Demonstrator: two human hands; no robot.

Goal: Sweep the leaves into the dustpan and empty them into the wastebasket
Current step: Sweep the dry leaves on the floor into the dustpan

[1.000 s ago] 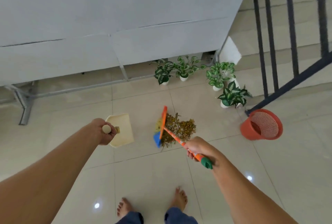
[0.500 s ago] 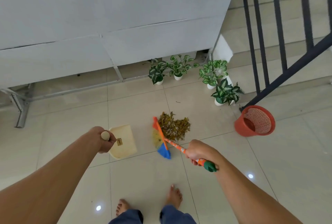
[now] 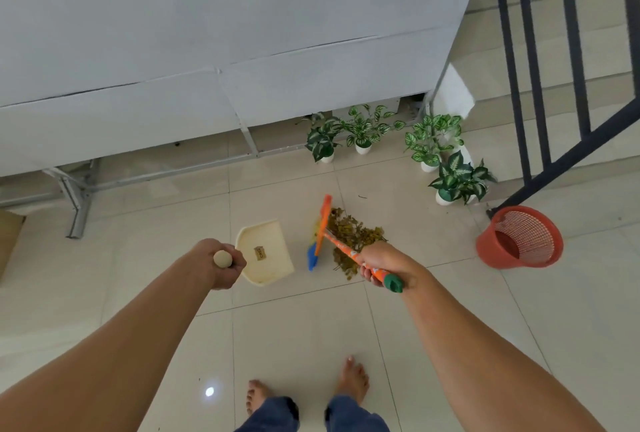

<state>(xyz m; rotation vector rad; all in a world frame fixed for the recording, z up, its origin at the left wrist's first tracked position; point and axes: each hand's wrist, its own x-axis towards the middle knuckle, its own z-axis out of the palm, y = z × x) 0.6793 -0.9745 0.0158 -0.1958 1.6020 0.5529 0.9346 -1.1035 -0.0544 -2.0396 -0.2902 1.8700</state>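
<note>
A pile of dry brown leaves (image 3: pixel 349 234) lies on the tiled floor. My right hand (image 3: pixel 384 263) grips the orange handle of a small broom (image 3: pixel 320 232) whose orange and blue head stands against the left side of the pile. My left hand (image 3: pixel 221 263) is closed on the upright handle of a cream dustpan (image 3: pixel 265 251), which rests on the floor just left of the broom head, with a small label inside it. A red mesh wastebasket (image 3: pixel 519 237) stands to the right of the pile.
Several potted plants (image 3: pixel 433 144) line the base of a white wall panel (image 3: pixel 207 50). Dark stair railings (image 3: pixel 540 68) rise at the right, just behind the wastebasket. My bare feet (image 3: pixel 353 379) stand on the tiles below. A cardboard piece (image 3: pixel 8 237) is at the far left.
The broom head swung down toward me and back up against the left side of the leaf pile. The dustpan stayed beside it in my left hand. The view shifted slightly.
</note>
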